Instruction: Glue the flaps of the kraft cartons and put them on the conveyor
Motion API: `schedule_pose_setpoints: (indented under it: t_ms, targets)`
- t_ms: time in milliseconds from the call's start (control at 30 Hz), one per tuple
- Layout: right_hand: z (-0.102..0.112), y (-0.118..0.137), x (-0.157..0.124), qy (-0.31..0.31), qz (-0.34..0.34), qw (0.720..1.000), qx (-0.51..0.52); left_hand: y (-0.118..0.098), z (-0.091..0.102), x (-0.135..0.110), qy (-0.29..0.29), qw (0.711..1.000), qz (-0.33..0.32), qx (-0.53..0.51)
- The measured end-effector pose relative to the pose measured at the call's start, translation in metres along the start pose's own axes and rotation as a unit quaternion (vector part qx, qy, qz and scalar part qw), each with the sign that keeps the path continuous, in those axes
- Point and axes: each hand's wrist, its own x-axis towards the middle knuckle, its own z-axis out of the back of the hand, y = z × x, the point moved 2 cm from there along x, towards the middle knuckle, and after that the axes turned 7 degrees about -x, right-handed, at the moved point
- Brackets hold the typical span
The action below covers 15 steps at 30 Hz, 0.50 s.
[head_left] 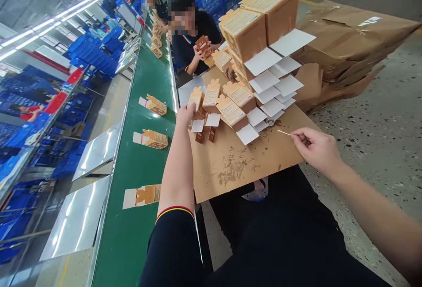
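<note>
My left hand (185,114) reaches forward and closes on a small tan carton (195,99) at the near left end of a row of cartons with open white flaps (231,110). My right hand (314,147) is pinched on a thin stick (283,132), its tip pointing left over a brown cardboard sheet (237,164) that lies across my lap. A small round pot (270,121) sits on the sheet near the stick's tip. Taller stacked cartons (260,27) rise behind the row.
A green conveyor belt (135,168) runs along my left with several tan cartons (150,139) lying on it. A person in a dark top (194,36) sits ahead holding a carton; others sit beyond. Flattened brown cardboard (349,45) lies on the speckled floor at right. Blue crates fill the left side.
</note>
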Motion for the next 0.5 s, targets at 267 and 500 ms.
schedule_pose_setpoints:
  t_ms: [267, 500]
  targets:
    - [-0.027, -0.016, 0.058, 0.059, 0.052, 0.994, -0.076, -0.002, 0.058, -0.079, -0.112, 0.992, 0.044, -0.043]
    - [-0.044, -0.023, 0.082, 0.137, 0.067, 0.980, -0.126, 0.006, 0.055, -0.244, -0.004, 0.968, 0.145, -0.207]
